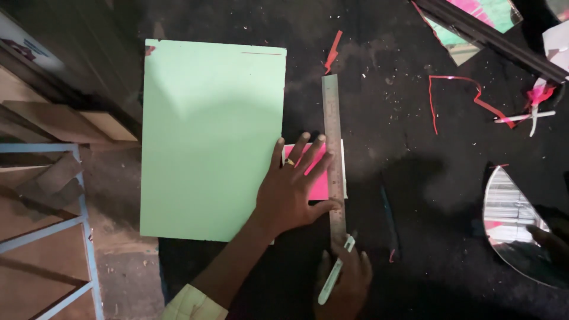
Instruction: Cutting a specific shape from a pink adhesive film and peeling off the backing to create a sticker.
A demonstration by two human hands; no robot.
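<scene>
My left hand [290, 192] lies flat, fingers spread, pressing down on a small pink sheet [320, 179] and touching the edge of a long metal ruler [333, 118]. The ruler stands lengthwise along the pink sheet's right edge. A large pale green board [207, 136] sits just left of the pink sheet, under the heel of my left hand. My right hand [347, 281] is closed around a pale utility knife [333, 275], whose tip rests at the near end of the ruler.
The work surface [385, 166] is dark and littered with small scraps. Red strips [456, 89] curl at the right. A half-round mirror piece [512, 222] lies far right, a dark bar [492, 35] at top right, a blue frame [80, 195] at left.
</scene>
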